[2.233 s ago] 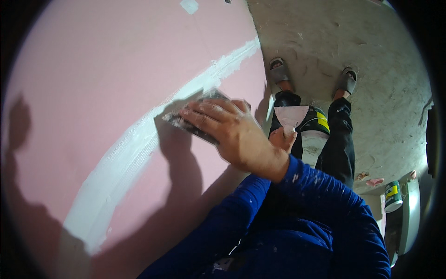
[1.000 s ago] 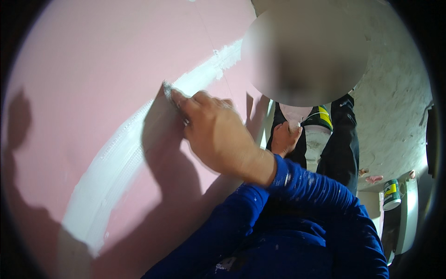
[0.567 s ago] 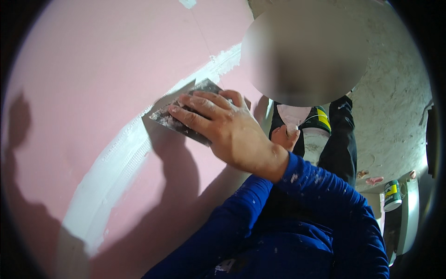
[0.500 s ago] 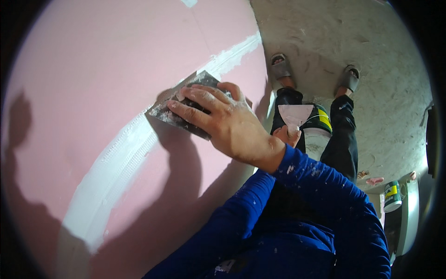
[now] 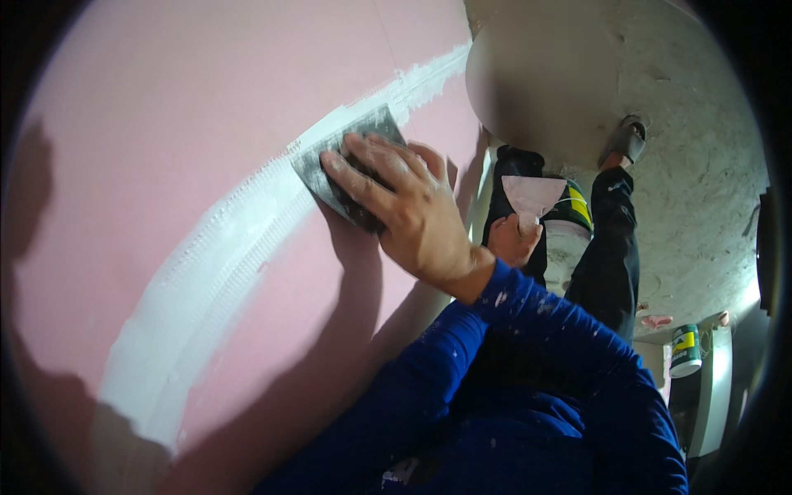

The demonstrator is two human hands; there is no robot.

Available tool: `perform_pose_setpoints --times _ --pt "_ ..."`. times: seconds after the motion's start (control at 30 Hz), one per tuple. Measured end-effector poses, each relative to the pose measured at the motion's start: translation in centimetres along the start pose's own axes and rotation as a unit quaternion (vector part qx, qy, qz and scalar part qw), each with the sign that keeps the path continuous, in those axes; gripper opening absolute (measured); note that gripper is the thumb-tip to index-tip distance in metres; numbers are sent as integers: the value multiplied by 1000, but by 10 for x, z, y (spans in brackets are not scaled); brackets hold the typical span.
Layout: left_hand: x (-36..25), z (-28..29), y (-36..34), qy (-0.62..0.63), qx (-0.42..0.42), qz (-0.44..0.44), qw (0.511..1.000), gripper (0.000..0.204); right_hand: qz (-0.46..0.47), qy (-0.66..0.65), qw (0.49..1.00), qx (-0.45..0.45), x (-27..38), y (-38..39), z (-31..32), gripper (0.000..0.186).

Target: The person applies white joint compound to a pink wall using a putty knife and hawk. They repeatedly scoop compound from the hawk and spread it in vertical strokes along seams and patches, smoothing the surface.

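My right hand [image 5: 412,206] is pressed over a flat grey metal trowel [image 5: 330,177], fingers spread across its back. The blade lies against a pink wall board [image 5: 206,107], over a white compound-covered strip of mesh joint tape [image 5: 198,247]. That strip curves from the lower left up to the far right edge of the board. Behind the right wrist, my left hand [image 5: 516,241] grips a putty knife [image 5: 532,196]. Its pale blade points up and away from the wall, and the fingers hide most of its handle.
Between my legs stands a dark green bucket [image 5: 569,210] with a yellow band and pale base. A similar bucket [image 5: 685,351] is at the lower right, near pink scraps [image 5: 656,321]. A grey sandal [image 5: 629,142] rests on the concrete floor [image 5: 693,206]; a blurred patch covers the other foot.
My right hand and the trowel have shifted slightly up and right along the white strip. The left hand still holds the putty knife in nearly the same place.
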State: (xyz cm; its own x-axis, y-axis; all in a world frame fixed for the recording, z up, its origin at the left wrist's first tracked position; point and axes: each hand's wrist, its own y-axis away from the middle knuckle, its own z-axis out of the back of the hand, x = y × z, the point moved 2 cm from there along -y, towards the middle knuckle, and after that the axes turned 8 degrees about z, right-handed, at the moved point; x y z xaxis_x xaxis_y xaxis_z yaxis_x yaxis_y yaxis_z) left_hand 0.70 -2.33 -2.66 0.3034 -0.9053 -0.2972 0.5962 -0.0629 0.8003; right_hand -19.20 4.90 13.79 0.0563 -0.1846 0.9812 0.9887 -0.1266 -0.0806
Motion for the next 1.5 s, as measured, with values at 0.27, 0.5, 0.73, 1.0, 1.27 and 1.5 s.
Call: perform_pose_setpoints --times 0.27,0.5,0.73,1.0,1.27,1.5 --pt "-16 15 7 1 -4 26 1000 42 -133 -169 977 -3 -2 28 35 58" --pt "-13 10 11 31 3 39 999 40 -149 -65 984 72 -28 -22 21 49" --pt "7 -5 -1 1 -28 -38 999 39 -52 -46 994 81 66 -31 32 66" --pt "19 -8 -4 -12 -40 -4 999 49 25 -131 986 100 56 8 75 57" --pt "45 -8 -25 -36 139 -115 983 54 -37 -52 997 37 -106 30 41 69" --pt "33 6 -11 9 135 -67 988 52 38 103 994 -12 -153 17 -11 69"
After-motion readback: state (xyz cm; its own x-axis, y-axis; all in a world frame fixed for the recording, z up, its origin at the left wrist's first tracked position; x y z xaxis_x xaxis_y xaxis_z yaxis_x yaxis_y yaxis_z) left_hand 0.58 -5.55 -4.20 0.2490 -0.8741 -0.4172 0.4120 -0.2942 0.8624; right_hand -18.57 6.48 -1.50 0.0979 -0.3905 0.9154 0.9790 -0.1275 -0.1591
